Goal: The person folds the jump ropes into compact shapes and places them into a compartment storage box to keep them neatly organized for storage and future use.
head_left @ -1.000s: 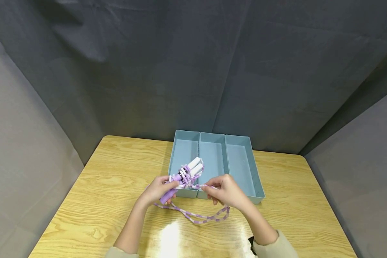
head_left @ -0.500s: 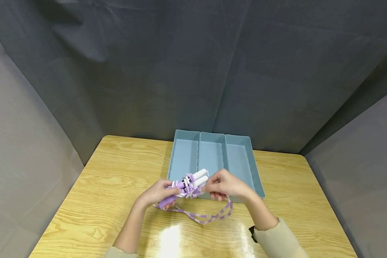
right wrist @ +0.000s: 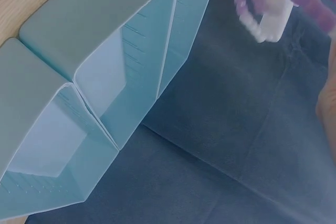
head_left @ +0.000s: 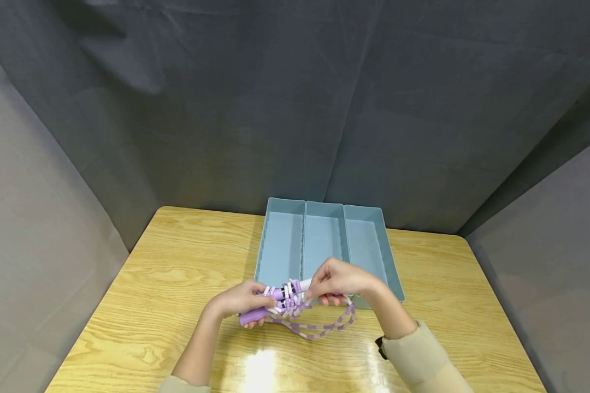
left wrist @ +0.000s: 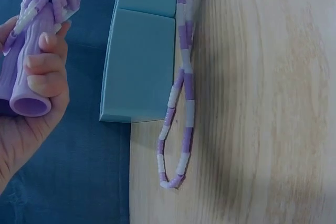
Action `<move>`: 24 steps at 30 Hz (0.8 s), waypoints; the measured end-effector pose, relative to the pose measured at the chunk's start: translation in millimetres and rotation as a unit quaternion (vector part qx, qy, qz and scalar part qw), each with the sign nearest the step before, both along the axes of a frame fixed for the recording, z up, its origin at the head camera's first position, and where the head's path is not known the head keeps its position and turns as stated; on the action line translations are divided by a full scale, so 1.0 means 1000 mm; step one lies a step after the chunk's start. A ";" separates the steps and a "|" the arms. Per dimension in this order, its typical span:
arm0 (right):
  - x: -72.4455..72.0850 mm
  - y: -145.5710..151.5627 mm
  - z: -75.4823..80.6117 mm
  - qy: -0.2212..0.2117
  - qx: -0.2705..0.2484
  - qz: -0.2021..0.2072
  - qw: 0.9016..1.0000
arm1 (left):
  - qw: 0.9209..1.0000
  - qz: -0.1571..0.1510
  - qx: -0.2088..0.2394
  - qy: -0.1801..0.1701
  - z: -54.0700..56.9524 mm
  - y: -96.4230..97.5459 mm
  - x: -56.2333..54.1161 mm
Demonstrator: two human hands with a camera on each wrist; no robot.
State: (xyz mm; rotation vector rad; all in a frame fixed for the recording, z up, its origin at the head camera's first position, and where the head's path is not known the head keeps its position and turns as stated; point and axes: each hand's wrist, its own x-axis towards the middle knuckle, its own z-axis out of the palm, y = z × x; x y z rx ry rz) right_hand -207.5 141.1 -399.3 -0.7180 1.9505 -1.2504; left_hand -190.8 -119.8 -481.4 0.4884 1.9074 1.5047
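A purple and white beaded jump rope [head_left: 290, 299] is wound around its own two handles. My left hand [head_left: 242, 300] grips the purple handle ends [left wrist: 39, 51], thumb on top in the head view and fingers wrapped around in the left wrist view. At the white ends, my right hand [head_left: 341, 278] pinches a strand of rope between thumb and fingertips, partly covering those ends. One white handle end [right wrist: 275, 17] shows in the right wrist view. A loose doubled loop of rope [left wrist: 189, 85] hangs below the hands, above the wooden table.
Three blue-grey bins stand side by side behind the hands: a left bin [head_left: 281, 240], a middle bin [head_left: 324, 232] and a right bin [head_left: 366, 240]. They sit on the wooden table [head_left: 177, 273], near the dark curtain [head_left: 251, 109] at the back.
Both handles have come lower and closer to the body, turning flatter. My right hand has carried its strand up to the white ends. The bins have stayed put.
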 end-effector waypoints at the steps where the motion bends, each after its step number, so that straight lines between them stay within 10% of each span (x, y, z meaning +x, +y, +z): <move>1: -0.001 0.000 0.000 -0.003 -0.002 0.007 1.000 | 1.000 -0.007 -0.004 -0.004 0.000 0.000 0.000; 24: -0.030 -0.010 -0.007 -0.027 -0.016 0.059 0.998 | 0.998 -0.057 -0.022 -0.024 0.007 0.004 0.003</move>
